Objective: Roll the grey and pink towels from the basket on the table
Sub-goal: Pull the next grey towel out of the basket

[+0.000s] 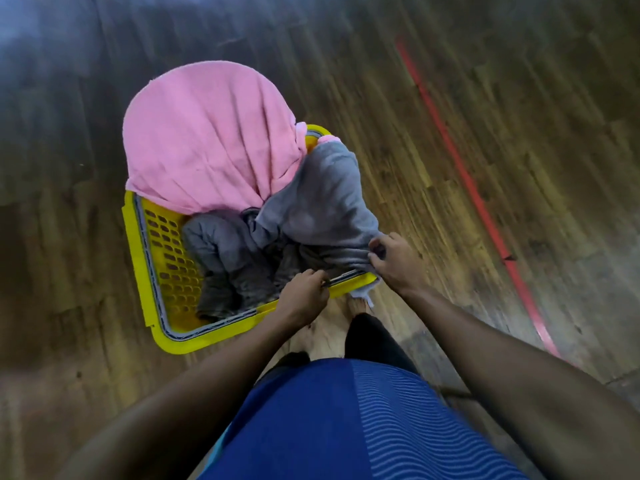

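A yellow perforated basket hangs in front of me above a wooden floor. A pink towel drapes over its far end and spills past the rim. A grey towel lies over the right side, and more grey cloth is bunched inside. My left hand grips the near rim of the basket. At the near right corner my right hand grips the rim together with the edge of the grey towel. No table is in view.
The wooden plank floor is blurred by motion. A red line runs across it at the right. My bare feet show under the basket's near edge, and my blue shirt fills the bottom of the view.
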Demonstrator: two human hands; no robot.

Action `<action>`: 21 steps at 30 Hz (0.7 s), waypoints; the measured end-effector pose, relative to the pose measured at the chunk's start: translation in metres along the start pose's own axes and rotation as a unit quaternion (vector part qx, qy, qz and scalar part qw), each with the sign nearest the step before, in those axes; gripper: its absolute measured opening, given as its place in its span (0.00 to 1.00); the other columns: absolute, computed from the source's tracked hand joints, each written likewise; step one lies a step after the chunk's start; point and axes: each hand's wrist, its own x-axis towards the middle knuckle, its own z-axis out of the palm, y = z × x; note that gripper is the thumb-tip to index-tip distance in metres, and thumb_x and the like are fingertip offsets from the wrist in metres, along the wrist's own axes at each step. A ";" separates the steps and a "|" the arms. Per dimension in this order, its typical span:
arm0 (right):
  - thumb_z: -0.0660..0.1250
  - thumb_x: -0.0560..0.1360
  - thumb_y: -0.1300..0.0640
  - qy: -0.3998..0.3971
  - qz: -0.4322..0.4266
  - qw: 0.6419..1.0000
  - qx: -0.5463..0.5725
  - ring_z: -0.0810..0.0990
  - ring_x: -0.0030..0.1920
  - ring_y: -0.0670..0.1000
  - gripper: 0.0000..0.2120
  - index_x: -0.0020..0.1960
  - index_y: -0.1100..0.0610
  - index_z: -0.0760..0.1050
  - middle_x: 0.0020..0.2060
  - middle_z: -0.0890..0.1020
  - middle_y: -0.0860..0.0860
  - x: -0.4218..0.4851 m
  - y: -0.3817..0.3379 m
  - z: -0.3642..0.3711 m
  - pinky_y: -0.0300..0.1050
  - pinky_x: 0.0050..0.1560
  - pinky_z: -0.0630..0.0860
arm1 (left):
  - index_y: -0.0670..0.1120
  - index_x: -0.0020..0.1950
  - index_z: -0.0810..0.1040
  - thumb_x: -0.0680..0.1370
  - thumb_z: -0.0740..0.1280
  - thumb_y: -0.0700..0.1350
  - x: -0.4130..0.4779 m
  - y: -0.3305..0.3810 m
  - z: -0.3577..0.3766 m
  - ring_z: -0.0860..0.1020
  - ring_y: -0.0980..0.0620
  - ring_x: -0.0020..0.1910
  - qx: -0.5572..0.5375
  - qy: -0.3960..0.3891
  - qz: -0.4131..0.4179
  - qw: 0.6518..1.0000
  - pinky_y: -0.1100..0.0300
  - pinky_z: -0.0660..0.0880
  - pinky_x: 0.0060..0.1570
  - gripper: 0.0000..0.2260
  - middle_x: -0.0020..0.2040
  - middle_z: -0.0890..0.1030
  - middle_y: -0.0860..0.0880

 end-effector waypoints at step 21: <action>0.75 0.67 0.63 -0.138 -0.195 0.971 0.023 0.77 0.45 0.56 0.13 0.49 0.61 0.76 0.49 0.76 0.57 0.007 0.055 -0.005 0.48 0.43 0.76 | 0.48 0.56 0.83 0.74 0.69 0.45 0.025 0.085 0.049 0.78 0.41 0.50 -0.055 0.202 -0.122 0.970 0.51 0.74 0.51 0.12 0.52 0.83 0.45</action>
